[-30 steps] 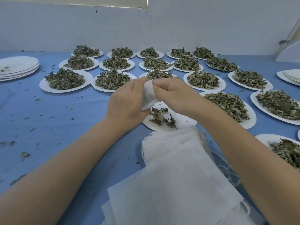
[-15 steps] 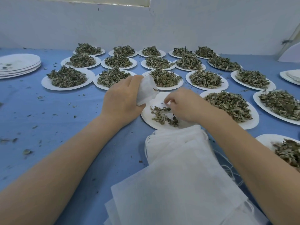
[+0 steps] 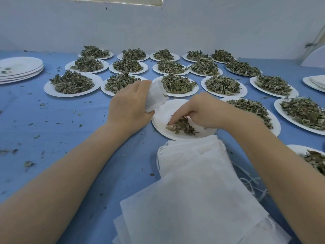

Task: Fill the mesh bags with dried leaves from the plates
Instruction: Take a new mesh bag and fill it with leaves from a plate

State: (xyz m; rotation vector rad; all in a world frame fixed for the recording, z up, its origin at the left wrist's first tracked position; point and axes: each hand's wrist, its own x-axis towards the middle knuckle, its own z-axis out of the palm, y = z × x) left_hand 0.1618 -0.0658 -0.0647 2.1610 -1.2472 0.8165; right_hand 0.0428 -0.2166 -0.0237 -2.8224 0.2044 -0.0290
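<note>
My left hand (image 3: 129, 106) grips a small white mesh bag (image 3: 155, 97), held up just left of the near paper plate (image 3: 162, 114). That plate carries only a small clump of dried leaves (image 3: 182, 126). My right hand (image 3: 202, 111) reaches down onto the clump, its fingers curled round the leaves. A stack of flat white mesh bags (image 3: 198, 182) lies on the blue table in front of me, between my forearms.
Several white plates heaped with dried leaves (image 3: 72, 83) fill the far half of the blue table (image 3: 52, 131). A stack of used plates (image 3: 19, 67) sits far left, another stack (image 3: 314, 81) far right. Leaf crumbs litter the left side. A pale wall closes the back.
My right hand let go of the bag's mouth and dropped onto the leaf clump on the near plate. The left hand kept hold of the bag and shifted slightly left.
</note>
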